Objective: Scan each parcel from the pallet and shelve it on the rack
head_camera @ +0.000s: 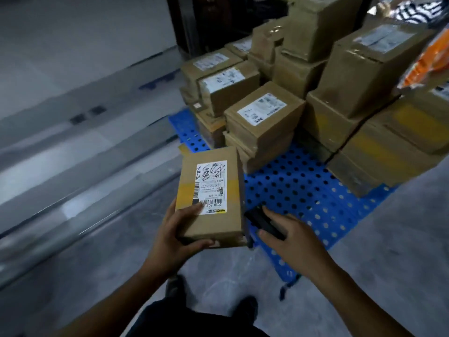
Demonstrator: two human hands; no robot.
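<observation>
My left hand (177, 235) grips the near end of a small brown cardboard parcel (213, 222), held level in front of me. Its white shipping label (211, 187) with a barcode and black scribbles faces up, and a yellow tape band crosses the box. My right hand (288, 235) holds a black handheld scanner (261, 221) just right of the parcel, its head close to the box's side. Behind them lies the blue perforated pallet (298, 186), stacked with several brown parcels (263, 119).
Grey metal rack shelves (73, 152) run along my left, blurred. Taller carton stacks (369, 66) fill the pallet's right and back. An orange packet (430, 62) and a person's striped sleeve (413, 8) show at upper right. My feet stand on grey concrete floor (388, 251).
</observation>
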